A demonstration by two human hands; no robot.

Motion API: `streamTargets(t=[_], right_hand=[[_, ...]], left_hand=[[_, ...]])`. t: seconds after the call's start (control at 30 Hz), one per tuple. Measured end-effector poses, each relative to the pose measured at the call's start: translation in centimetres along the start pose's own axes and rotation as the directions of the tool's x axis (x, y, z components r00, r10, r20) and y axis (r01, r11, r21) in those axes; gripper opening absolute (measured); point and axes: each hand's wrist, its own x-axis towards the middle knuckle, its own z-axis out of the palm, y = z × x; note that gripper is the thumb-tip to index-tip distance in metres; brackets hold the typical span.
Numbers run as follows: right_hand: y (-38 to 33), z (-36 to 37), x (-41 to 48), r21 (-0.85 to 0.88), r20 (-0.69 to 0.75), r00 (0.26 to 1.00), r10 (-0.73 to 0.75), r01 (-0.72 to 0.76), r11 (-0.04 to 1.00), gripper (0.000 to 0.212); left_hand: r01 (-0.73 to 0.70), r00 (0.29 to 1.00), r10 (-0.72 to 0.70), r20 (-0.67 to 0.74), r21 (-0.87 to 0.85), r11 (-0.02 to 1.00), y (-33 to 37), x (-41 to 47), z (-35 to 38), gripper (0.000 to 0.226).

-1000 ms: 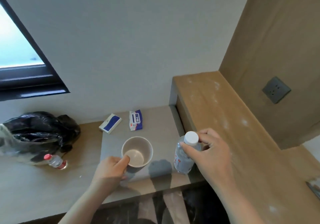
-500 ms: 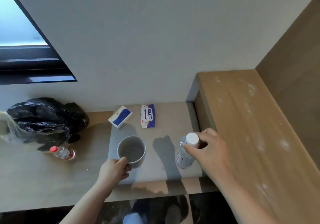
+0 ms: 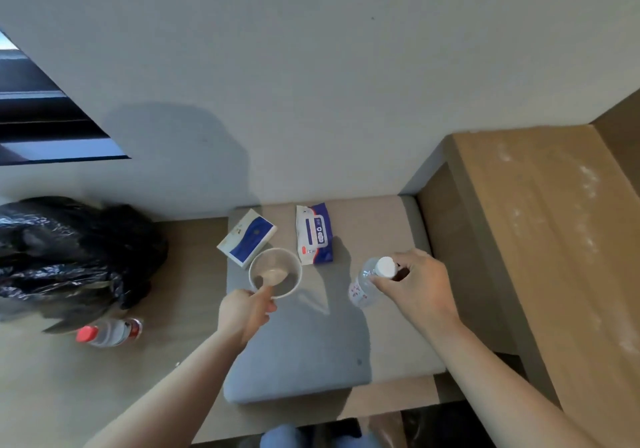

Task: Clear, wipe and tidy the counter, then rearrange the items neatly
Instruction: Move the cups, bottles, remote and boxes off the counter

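My left hand (image 3: pixel 246 312) grips the near rim of a pale paper cup (image 3: pixel 275 277), held above the grey mat (image 3: pixel 311 354); the cup looks empty. My right hand (image 3: pixel 415 288) holds a clear water bottle with a white cap (image 3: pixel 372 281) by its neck, tilted, over the mat's right side. Behind the cup lie a blue-and-white box (image 3: pixel 247 242) and a blue-and-white wipes pack (image 3: pixel 314 234), both flat on the mat near the wall.
A black plastic bag (image 3: pixel 69 257) sits on the wooden counter (image 3: pixel 104 395) at the left, with a small red-capped bottle (image 3: pixel 109 332) lying in front of it. A raised dusty wooden ledge (image 3: pixel 554 257) runs along the right. A window frame (image 3: pixel 41 122) is at upper left.
Both hands have carried the cup and the bottle a little farther from the front edge. The cup now overlaps the blue box in view. The camera tilted further down and left.
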Motion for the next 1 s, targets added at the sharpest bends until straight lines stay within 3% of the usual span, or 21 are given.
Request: streamTargets(t=[0.47, 1.0], right_hand=[[3.1, 8.1, 14.6, -0.196, 0.058, 0.998, -0.033, 0.044, 0.980, 0.011], [4.3, 11.6, 18.0, -0.175, 0.012, 1.000, -0.017, 0.019, 0.984, 0.026]], left_hand=[[0.118, 0.993, -0.119, -0.007, -0.088, 0.989, -0.1, 14.2, 6.1, 0.022], [0.175, 0.984, -0.176, -0.006, -0.042, 0.984, -1.2, 20.9, 8.3, 0.022]])
